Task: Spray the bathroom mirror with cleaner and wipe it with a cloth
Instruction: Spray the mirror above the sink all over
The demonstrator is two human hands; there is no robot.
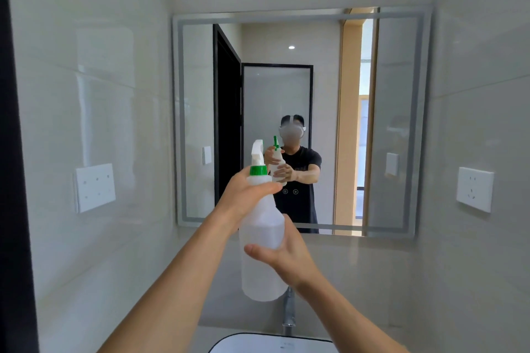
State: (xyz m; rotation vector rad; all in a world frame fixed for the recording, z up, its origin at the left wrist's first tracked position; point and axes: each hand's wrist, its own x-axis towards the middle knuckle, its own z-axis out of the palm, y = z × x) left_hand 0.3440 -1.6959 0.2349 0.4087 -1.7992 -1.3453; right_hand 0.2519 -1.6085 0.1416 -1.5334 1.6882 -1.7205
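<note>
A translucent white spray bottle point(259, 264) with a green collar and white trigger head is held upright in front of the mirror point(398, 112), nozzle toward the glass. My left hand point(243, 195) grips its neck just below the green collar. My right hand point(282, 256) wraps around the bottle's body from the right side. The rectangular wall mirror has a frosted border strip and reflects a person holding the bottle. No cloth is in view.
White wall sockets sit on the left wall point(94, 187) and the right wall point(474, 192). A chrome tap point(289, 312) rises below the bottle, above a white basin point(269, 344) at the bottom edge. Glossy tiled walls close in on both sides.
</note>
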